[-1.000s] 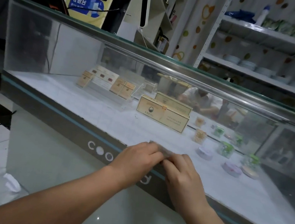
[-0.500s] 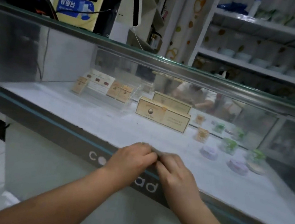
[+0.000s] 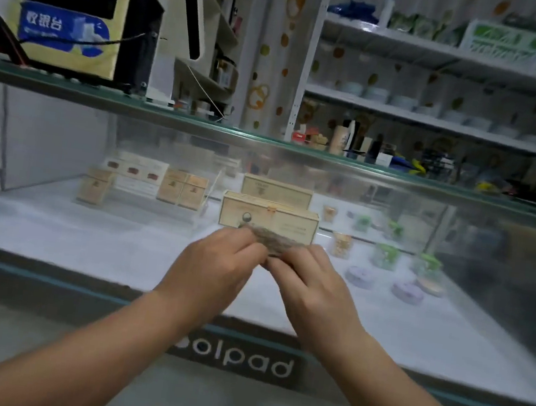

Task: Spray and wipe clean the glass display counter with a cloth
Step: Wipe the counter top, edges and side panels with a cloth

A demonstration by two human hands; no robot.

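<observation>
A small grey cloth (image 3: 274, 238) is bunched between both hands in front of the glass display counter (image 3: 55, 217). My left hand (image 3: 215, 262) pinches its left end with curled fingers. My right hand (image 3: 312, 281) pinches its right end, and the fingertips of the two hands meet at the middle. Most of the cloth is hidden behind the fingers. The hands are held over the sloping front glass, above the counter's dark band with white lettering (image 3: 247, 362). No spray bottle is in view near the hands.
Inside the case stand several tan boxes (image 3: 268, 216) and small jars and round tins (image 3: 385, 256). A yellow cashier machine (image 3: 70, 16) and a white screen (image 3: 191, 4) sit on the top glass at left. White shelves (image 3: 447, 52) with goods fill the back right.
Both hands have risen together with the cloth, from the counter's lower front band up over the front glass. The view has moved closer and tilted up.
</observation>
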